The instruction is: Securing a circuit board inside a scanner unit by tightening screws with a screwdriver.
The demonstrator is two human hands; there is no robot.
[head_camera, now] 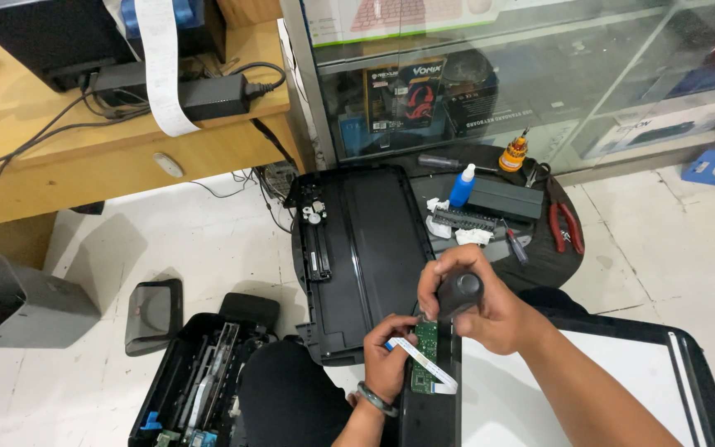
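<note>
Keep the screwdriver (459, 291) upright over the green circuit board (426, 354) and press straight down so the tip doesn't slip. Your right hand (477, 308) is wrapped tight around its black handle; your left hand (389, 358) pinches the board and white ribbon cable (424, 362) against the black printer panel (430, 410) above your lap.

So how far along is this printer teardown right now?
Done: the black top cover lies off on the floor, apart from the opened printer base. In hand: the right hand drives a screwdriver at the green circuit board; the left hand steadies it. Left: the board remains mounted.
</note>
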